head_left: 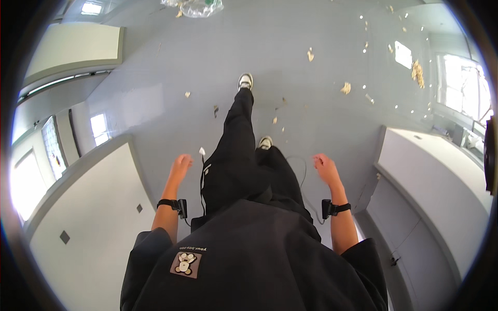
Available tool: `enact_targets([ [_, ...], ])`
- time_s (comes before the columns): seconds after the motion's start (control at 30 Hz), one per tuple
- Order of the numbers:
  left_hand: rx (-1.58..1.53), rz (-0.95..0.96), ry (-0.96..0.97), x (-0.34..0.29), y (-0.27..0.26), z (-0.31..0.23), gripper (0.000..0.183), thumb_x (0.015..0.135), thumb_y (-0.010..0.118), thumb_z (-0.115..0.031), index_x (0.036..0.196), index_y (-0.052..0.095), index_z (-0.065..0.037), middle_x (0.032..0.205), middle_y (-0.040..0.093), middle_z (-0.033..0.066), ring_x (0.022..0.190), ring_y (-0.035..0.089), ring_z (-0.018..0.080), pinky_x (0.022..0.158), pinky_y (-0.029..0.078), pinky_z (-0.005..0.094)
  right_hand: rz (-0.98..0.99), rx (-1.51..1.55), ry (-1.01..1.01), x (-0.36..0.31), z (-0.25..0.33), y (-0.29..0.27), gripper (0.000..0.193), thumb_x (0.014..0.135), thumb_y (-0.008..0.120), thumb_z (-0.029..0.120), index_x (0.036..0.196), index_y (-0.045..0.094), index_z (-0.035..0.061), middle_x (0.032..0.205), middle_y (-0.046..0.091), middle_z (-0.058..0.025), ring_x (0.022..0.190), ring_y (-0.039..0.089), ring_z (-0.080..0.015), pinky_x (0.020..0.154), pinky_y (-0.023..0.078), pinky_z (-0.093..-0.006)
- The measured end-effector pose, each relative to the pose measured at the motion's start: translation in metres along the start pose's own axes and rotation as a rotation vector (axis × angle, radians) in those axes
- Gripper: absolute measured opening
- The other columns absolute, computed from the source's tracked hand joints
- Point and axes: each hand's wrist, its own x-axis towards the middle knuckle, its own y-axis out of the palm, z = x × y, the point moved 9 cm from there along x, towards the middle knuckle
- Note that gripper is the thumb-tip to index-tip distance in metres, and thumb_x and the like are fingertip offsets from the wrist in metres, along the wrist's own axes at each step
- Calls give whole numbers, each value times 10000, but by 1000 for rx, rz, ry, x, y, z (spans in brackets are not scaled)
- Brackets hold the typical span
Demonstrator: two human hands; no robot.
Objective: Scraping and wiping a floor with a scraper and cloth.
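My left hand [180,165] hangs beside my left thigh, its fingers curled closed, and nothing shows in it. On the other side my right hand [324,165] hangs away from my right thigh, also curled with nothing visible in it. A black strap with a small black device [181,207] circles my left forearm; a matching device [326,208] is strapped to my right one. Near my left hand, but apart from it, a white plug-like tip [202,151] ends a dark cable along my trousers. A thin cable [304,171] loops by my right leg.
Pale scraps [346,88] lie scattered over the grey floor [171,62]. A clear plastic bag [199,7] lies ahead. White-topped counters flank me, one at the left [93,207] and one at the right [430,166]; another pale surface [78,49] stands farther left.
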Motion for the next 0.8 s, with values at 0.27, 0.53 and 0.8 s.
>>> enact_targets([
  [0.27, 94, -11, 6, -121, 15, 127, 397, 1014, 588, -338, 1210, 675, -4, 1059, 751, 87, 928, 726, 195, 848, 556, 349, 114, -42, 262, -203, -214, 58, 270, 1009, 583, 272, 1038, 688, 25, 813, 719, -159, 779, 721, -296, 729, 554, -422],
  [0.53, 226, 27, -38, -192, 27, 203, 396, 1036, 578, -359, 1268, 651, -47, 1129, 731, 49, 984, 694, 152, 802, 514, 301, -23, 259, 388, -284, -295, 119, 266, 1022, 586, 242, 1066, 704, 7, 784, 701, -80, 697, 683, -181, 653, 550, -317],
  [0.8, 102, 9, 99, -216, 34, 311, 402, 1029, 584, -344, 1199, 670, 10, 1037, 749, 74, 900, 699, 167, 835, 539, 336, -39, 259, 276, -338, -276, 192, 249, 1039, 581, 221, 1087, 701, 9, 822, 700, -69, 738, 669, -159, 688, 539, -309],
])
